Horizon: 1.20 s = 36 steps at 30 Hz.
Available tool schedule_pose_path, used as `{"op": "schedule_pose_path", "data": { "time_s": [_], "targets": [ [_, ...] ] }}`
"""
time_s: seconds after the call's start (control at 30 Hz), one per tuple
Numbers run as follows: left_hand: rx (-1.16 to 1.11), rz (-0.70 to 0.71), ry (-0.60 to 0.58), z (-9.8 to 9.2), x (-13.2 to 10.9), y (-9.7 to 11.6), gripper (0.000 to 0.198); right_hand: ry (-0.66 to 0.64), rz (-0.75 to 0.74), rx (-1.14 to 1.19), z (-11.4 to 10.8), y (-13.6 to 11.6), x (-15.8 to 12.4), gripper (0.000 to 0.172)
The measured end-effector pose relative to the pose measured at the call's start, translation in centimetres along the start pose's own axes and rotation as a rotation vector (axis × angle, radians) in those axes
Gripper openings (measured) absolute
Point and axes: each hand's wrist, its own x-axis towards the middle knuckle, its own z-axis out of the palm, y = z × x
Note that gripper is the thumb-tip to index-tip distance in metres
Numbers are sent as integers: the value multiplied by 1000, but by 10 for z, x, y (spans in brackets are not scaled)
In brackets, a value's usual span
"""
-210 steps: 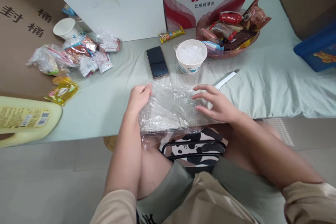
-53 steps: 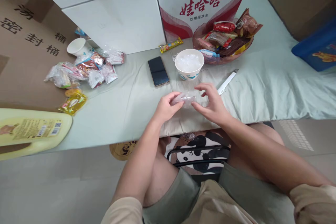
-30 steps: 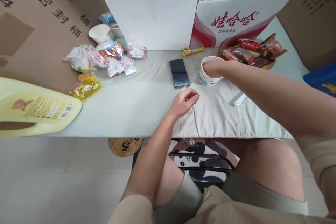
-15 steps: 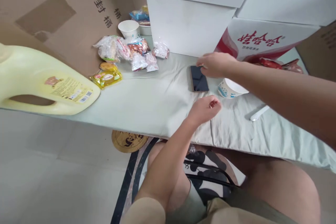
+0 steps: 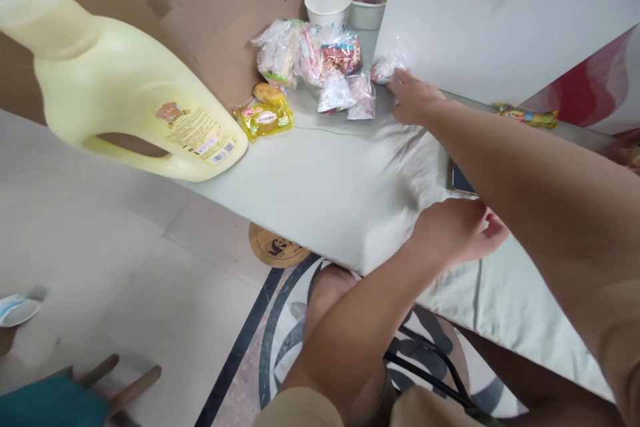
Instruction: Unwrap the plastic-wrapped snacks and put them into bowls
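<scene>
Reaching far across to the left, the right hand (image 5: 413, 97) has moved from the paper bowl, past the phone (image 5: 457, 180), to the heap of snack packets (image 5: 305, 53) at the far corner of the surface (image 5: 320, 180). The head view has swung left with it, so the bowl is now out of frame. Its fingers are extended, palm down, with the tips touching a small clear packet (image 5: 384, 69) at the right end of the heap, against the foot of the white carton (image 5: 500, 7). Nothing is gripped. The left hand (image 5: 457, 237) stays on the cloth (image 5: 450, 293) near the front edge, loosely curled; whether it pinches anything cannot be told. The crumpled film handled earlier is in neither hand. Materials noted:

- The cardboard box (image 5: 225, 7) is brown and matte, with black printed characters and a torn patch.
- The carton is smooth and flat-sided.
- The cloth is pale green and soft, creased beside the right forearm.
- The jug (image 5: 135, 100) is pale yellow glossy plastic with a moulded handle and a printed label, and lies on its side.
- The snack packets are crinkled transparent film that catches the light.
- The paper cup (image 5: 327, 7) is white and round, and stands upright behind the heap.
- The yellow packet (image 5: 265, 119) is flat and shiny, and lies just in front of the heap.
</scene>
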Motion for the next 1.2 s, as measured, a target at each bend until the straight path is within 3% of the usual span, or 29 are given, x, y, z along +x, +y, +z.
{"op": "schedule_pose_path", "data": {
  "time_s": [0.1,0.17,0.27,0.37,0.43,0.53,0.6,0.67,0.77,0.87,0.9,0.97,1.07,1.13,1.2],
  "targets": [
    [-29,30,34,4,1,-1,9,155,-39,92,-5,15,-25,63],
    [-59,47,55,8,3,-2,9,270,-73,148,-11,28,-65,60],
    [-208,22,160,9,8,-7,6,475,-156,195,-16,51,-157,49],
    [-566,-138,224,7,15,-11,13,711,-325,263,-7,71,-267,16],
    [-842,-238,112,10,18,-10,24,705,-331,368,7,80,-328,23],
    [-975,-232,-347,24,15,-2,56,686,-417,382,34,90,-380,21],
    [-907,-181,-542,37,12,4,64,671,-402,358,50,97,-392,20],
    [-824,-149,-563,48,9,8,62,647,-332,395,61,106,-397,18],
    [-798,-142,-469,57,11,10,64,671,-106,511,67,127,-406,16],
    [-823,-124,-275,59,19,8,64,814,358,489,68,157,-414,19],
    [-822,-96,-208,60,22,8,65,817,512,463,69,168,-414,21],
    [-782,-19,-120,61,28,7,72,706,717,430,74,187,-409,33],
    [-667,107,-24,63,34,6,81,488,801,401,84,202,-396,61],
    [-595,180,63,66,36,4,79,445,806,368,89,200,-391,63],
    [-550,222,160,68,37,0,74,412,808,327,89,190,-391,54]
  ]
}}
